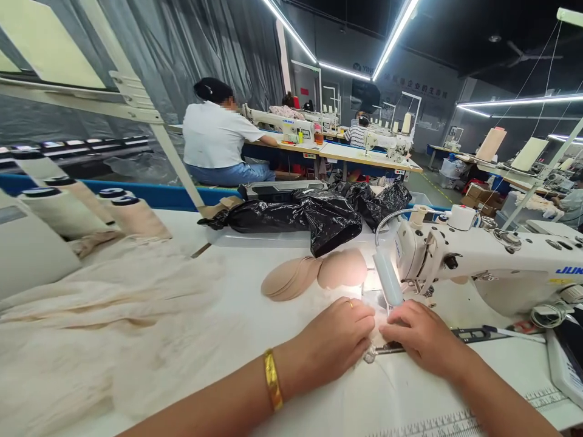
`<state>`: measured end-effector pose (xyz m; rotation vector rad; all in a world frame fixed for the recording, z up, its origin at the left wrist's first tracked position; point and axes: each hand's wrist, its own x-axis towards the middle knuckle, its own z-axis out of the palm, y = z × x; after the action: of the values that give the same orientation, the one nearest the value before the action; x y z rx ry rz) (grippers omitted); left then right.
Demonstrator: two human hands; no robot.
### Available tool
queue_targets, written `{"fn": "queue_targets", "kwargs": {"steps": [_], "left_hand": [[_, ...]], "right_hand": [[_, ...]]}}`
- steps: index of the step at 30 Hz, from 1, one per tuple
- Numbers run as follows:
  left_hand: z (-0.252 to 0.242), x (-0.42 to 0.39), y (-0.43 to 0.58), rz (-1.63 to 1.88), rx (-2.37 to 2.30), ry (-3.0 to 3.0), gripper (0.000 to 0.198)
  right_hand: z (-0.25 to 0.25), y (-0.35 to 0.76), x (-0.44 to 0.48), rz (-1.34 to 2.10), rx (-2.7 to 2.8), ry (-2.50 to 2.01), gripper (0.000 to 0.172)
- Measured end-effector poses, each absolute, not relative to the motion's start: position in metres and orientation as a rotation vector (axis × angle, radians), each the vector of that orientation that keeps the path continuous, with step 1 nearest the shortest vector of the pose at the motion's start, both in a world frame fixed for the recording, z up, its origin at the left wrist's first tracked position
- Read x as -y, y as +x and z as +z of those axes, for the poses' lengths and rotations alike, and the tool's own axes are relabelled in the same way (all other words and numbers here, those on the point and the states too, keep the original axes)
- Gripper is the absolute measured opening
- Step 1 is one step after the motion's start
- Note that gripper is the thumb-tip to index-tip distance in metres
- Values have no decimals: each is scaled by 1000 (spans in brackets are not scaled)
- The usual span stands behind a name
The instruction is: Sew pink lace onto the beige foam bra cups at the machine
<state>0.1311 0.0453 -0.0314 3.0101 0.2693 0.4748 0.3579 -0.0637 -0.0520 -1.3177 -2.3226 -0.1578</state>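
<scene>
**Watching two hands up close at a white sewing machine**

So, fingers first. The left hand (339,340), center of the frame, has its fingers curled in together over a bit of pale cloth (376,340). It looks like a pinch, but the tips are hidden, so I can't tell for sure. The right hand (426,337), just right of it, has bent fingers, slightly spread, down by the machine bed; can't tell if they're gripping anything either. The cloth sits between the two, just below the little lamp (388,282).

Right of that is the sewing machine (478,261). Just above the left hand there's a fanned stack of beige pads (291,279), with another beige pad (344,269) beside it under the light.

How far along? My guess is mid-piece, since both hands are at the bed. The stack lies loose, and I can't tell if those are finished or waiting. Loads of cream fabric (113,328) is heaped at lower left, no telling what's been stitched.

Further out: black plastic bags (291,215) mid-frame, thread cones (136,215) at left, and a co-worker (214,139) seated upper left.
</scene>
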Motion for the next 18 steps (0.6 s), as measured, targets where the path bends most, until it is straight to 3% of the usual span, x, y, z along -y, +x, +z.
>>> {"fn": "queue_targets", "kwargs": {"steps": [18], "left_hand": [[-43,-46,135,584,-219,2996,20]], "right_hand": [[-42,361,71,41,2341,-1348,37]]}}
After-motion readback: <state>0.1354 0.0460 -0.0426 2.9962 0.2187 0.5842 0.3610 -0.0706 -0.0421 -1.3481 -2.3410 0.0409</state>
